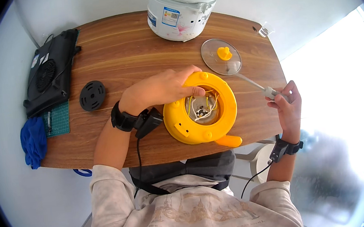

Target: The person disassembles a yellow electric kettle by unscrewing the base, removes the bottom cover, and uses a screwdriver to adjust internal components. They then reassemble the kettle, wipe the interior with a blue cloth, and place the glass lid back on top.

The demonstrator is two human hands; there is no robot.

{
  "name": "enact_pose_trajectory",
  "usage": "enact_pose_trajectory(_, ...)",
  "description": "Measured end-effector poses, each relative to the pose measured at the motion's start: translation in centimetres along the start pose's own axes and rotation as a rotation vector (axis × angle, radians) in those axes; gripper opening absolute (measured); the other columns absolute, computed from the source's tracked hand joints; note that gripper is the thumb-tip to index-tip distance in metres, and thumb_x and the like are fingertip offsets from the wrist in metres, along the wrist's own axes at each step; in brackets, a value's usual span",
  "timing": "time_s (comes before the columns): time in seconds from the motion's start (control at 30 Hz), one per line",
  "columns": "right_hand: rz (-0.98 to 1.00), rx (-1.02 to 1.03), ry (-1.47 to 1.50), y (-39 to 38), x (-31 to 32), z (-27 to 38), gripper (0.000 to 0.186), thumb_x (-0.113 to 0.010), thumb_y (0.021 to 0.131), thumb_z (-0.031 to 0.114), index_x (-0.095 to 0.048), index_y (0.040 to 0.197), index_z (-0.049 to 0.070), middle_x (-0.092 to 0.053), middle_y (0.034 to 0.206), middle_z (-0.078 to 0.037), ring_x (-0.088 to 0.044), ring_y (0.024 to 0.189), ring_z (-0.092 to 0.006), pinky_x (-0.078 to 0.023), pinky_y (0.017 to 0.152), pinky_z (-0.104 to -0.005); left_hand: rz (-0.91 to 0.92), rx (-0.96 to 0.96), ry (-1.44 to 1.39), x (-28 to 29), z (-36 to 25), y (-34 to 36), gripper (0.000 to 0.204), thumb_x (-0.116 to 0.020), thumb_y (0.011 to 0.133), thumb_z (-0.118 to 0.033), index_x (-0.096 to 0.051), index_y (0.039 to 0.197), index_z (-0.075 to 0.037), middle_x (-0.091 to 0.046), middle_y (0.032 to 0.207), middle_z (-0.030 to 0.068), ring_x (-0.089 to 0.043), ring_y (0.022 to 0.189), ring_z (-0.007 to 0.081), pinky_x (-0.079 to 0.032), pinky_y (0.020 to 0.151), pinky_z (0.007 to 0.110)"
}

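A yellow electric pot (229, 108) rests upside down near the table's front edge, its handle pointing to the near right. Through the round opening in its base, white and yellow wires show around a metal plate. My left hand (159, 88) grips the far-left part of the base ring, thumb over the inner rim and fingers along the outside. Off to the right, past the table's edge, my right hand (288, 107) is closed around the grey handle of a screwdriver (252, 82). Its shaft slants up and left; the tip ends beside the glass lid (212, 59) with the yellow knob.
A black slotted disc (92, 96) lies left of the pot. Farther left are a black appliance with a fan grille (50, 76), a green cutting mat (60, 119) and a blue cloth (34, 140). A white rice cooker (181, 18) stands at the back; a small clear container (265, 30) sits far right.
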State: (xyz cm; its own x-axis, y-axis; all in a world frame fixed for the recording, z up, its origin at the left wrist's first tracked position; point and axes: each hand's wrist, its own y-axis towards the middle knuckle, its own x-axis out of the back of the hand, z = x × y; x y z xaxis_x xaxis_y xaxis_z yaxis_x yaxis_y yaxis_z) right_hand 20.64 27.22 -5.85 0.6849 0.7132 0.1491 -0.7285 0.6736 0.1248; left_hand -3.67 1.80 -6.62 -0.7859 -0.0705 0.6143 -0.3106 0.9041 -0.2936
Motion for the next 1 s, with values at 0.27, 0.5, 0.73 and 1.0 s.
enact_pose_trajectory(0.27,0.011,0.080,-0.304,-0.9,1.6,-6.6,0.036,-0.084,0.083,0.008,-0.048,0.079,0.006,-0.073,0.085,-0.009,-0.062,0.073,-0.0086,-0.050,0.066,-0.0248,-0.061,0.010,0.139,0.1,-0.5,0.1,0.048,-0.055,0.101,-0.038,-0.047,0.139,-0.011,-0.073,0.099,0.0213,-0.071,0.086,0.0336,-0.055,0.077,0.042)
enact_pose_trajectory(0.5,-0.033,0.033,-0.410,-0.4,1.1,-10.5,0.036,-0.085,0.084,0.014,-0.051,0.079,0.006,-0.073,0.077,-0.006,-0.061,0.071,-0.0066,-0.048,0.064,-0.0230,-0.161,0.021,0.217,-0.4,-1.3,-0.7,0.048,-0.055,0.102,-0.033,-0.041,0.143,-0.012,-0.072,0.091,0.0226,-0.071,0.078,0.0357,-0.055,0.074,0.045)
enact_pose_trajectory(0.73,-0.005,-0.057,-0.313,-0.3,-0.5,-10.6,0.032,-0.080,0.089,0.015,-0.050,0.082,0.009,-0.073,0.081,-0.010,-0.069,0.073,-0.0112,-0.055,0.069,-0.0242,-0.236,-0.002,0.174,0.2,-0.7,-1.2,0.048,-0.052,0.104,-0.028,-0.037,0.148,-0.014,-0.072,0.091,0.0218,-0.071,0.080,0.0362,-0.055,0.076,0.046)
enact_pose_trajectory(1.0,-0.021,0.135,-0.757,-1.3,-2.4,-10.1,0.032,-0.084,0.083,0.029,-0.067,0.097,0.007,-0.076,0.088,-0.008,-0.072,0.078,-0.0219,-0.056,0.076,-0.0361,-0.220,0.033,0.214,0.4,-1.3,-1.6,0.047,-0.051,0.105,-0.029,-0.037,0.148,-0.014,-0.072,0.096,0.0225,-0.072,0.084,0.0362,-0.055,0.077,0.046)
